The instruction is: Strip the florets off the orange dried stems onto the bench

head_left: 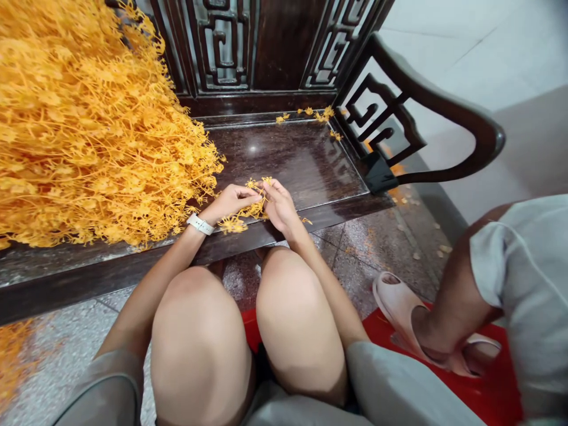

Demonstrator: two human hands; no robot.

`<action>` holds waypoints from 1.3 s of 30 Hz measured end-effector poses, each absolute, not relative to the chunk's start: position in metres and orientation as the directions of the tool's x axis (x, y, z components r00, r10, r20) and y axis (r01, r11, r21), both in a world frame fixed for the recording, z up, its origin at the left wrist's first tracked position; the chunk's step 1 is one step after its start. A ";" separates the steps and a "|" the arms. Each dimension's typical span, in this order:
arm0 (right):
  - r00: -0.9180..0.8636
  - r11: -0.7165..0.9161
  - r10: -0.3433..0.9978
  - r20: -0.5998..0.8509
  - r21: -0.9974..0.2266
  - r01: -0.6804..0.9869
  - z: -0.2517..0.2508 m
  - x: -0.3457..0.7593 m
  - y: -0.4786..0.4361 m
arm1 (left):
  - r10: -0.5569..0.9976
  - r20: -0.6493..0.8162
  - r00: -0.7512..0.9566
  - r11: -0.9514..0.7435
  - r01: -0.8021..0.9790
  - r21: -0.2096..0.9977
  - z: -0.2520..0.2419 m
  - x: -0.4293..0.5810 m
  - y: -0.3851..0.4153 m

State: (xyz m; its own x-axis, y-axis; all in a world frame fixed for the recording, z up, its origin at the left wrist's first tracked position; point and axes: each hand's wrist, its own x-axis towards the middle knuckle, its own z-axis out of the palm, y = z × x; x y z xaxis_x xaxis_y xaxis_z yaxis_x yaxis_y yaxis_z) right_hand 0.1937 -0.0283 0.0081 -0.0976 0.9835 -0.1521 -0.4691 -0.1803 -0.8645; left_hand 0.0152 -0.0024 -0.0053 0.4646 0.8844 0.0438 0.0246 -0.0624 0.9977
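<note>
A large mass of orange dried flower sprays [89, 130] heaps over the left side of a dark polished wooden bench seat [302, 160]. My left hand [231, 201], with a white watch [200, 224] on its wrist, pinches a small orange sprig [251, 208] above the seat's front edge. My right hand [279, 206] grips the same sprig from the other side, its fingertips close to those of my left hand. A few loose orange bits [317, 114] lie at the back of the seat.
A carved dark wood backrest [222, 47] and armrest [426, 100] bound the bench. Orange scraps litter the speckled stone floor [381, 248]. To the right, a nearby person's leg [457, 296] ends in a pink slipper [394, 307] on a red surface [386, 337]. My knees [199, 343] lie below my hands.
</note>
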 end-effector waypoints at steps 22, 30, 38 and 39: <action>-0.010 -0.369 0.880 -0.475 -0.670 -0.644 0.009 0.194 -0.028 | 0.807 0.026 0.589 -0.063 0.042 0.997 -0.017 0.016 -0.006; 0.206 -0.171 0.921 -0.330 -0.818 -0.550 0.002 0.200 -0.030 | 0.781 -0.014 0.624 -0.061 0.099 0.993 -0.007 0.010 -0.006; 0.371 -0.083 0.925 -0.078 -0.997 -0.003 -0.028 0.210 -0.024 | 0.601 -0.037 0.799 -0.114 0.131 0.985 0.007 0.003 -0.012; 0.362 -0.088 0.929 -0.080 -0.996 0.005 -0.032 0.211 -0.023 | 0.607 -0.031 0.794 -0.111 0.124 0.986 0.007 0.003 -0.012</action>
